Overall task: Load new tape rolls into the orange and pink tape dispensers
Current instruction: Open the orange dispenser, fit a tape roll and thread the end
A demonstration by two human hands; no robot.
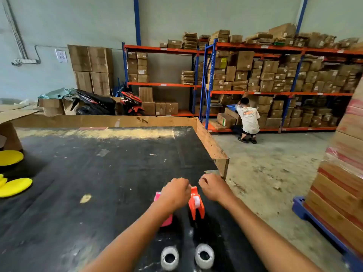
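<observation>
The orange tape dispenser (pixel 196 203) stands on the black table (pixel 98 173) near its right edge. The pink tape dispenser (pixel 166 220) stands just left of it, mostly hidden under my left forearm. My left hand (pixel 174 191) is closed over the top of the dispensers, touching the orange one's upper end. My right hand (pixel 213 186) is closed just right of the orange dispenser's top; I cannot see anything between its fingers. Two clear tape rolls, the left roll (pixel 169 258) and the right roll (pixel 204 256), lie on the table close to me, between my forearms.
Yellow round pads (pixel 11 173) lie at the table's left edge. A raised cardboard rim (pixel 212 146) borders the table's far and right sides. A wrapped stack of boxes on a blue pallet (pixel 341 173) stands at right. A person (pixel 247 120) crouches by the far shelving racks.
</observation>
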